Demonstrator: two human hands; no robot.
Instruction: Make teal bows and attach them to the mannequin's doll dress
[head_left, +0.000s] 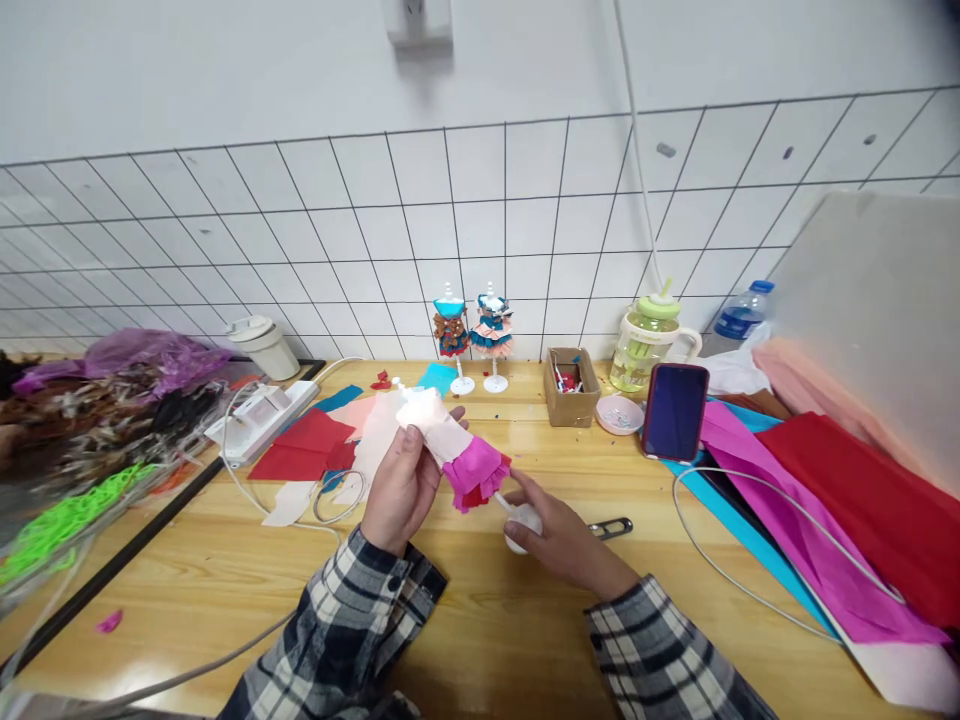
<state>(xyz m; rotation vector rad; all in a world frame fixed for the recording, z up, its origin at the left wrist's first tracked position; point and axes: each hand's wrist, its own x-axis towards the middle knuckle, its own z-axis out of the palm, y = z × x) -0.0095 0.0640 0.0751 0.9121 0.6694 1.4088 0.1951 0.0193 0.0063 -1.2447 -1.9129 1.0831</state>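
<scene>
A small white dress form (421,410) is tilted between my hands, with its bust to the upper left. Round its lower part is a skirt of magenta paper (474,466) with red paper under it. My left hand (405,485) is wrapped round the upper body, thumb in front. My right hand (559,535) holds the round white base (523,527), its index finger stretched along the stand towards the skirt's hem. Just beyond the right hand lies a small metal tool (613,528), partly hidden.
Two dressed forms (451,328) stand by the tiled wall. A cardboard box (571,395), pink dish (620,414), phone (675,412) and jug (646,345) are right of them. Paper sheets (862,500) lie right; a power strip (262,425), red paper (304,445) and cables left.
</scene>
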